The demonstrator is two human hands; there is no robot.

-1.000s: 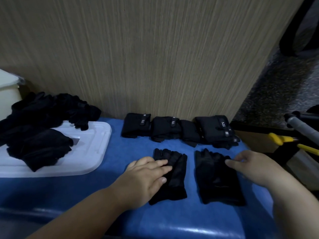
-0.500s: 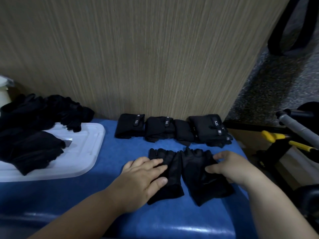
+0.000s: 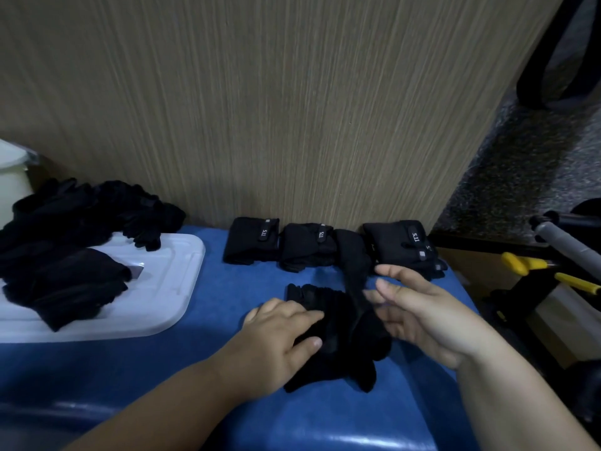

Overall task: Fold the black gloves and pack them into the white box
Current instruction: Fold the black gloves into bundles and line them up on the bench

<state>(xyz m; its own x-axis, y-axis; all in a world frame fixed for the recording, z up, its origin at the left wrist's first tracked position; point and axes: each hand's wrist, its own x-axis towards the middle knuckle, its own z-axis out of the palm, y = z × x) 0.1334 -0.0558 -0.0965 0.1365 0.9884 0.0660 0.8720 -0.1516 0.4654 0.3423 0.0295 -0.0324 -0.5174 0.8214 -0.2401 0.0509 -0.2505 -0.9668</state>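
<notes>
Right glove (image 3: 366, 349) now flipped onto left glove (image 3: 309, 294). Left hand (image 3: 276, 340) presses it, fingers straight; right hand (image 3: 419, 317) raised, fingers spread, gripping nothing.

Looking like a makeshift packing corner in a small workshop or storeroom, not a home room. A blue padded vinyl surface (image 3: 214, 297) is serving as the bench, butting against a tan wood-grain laminate panel (image 3: 292, 109). Speckled grey stone flooring (image 3: 520, 164) is showing right. A yellow-handled tool (image 3: 523, 264) and a grey-gripped metal bar (image 3: 566, 244) are lying nearby. Bulk black fabric gloves (image 3: 65, 222) are piling on a flat white plastic box lid (image 3: 169, 281). Folded black glove bundles (image 3: 253, 242) are lining the panel.
</notes>
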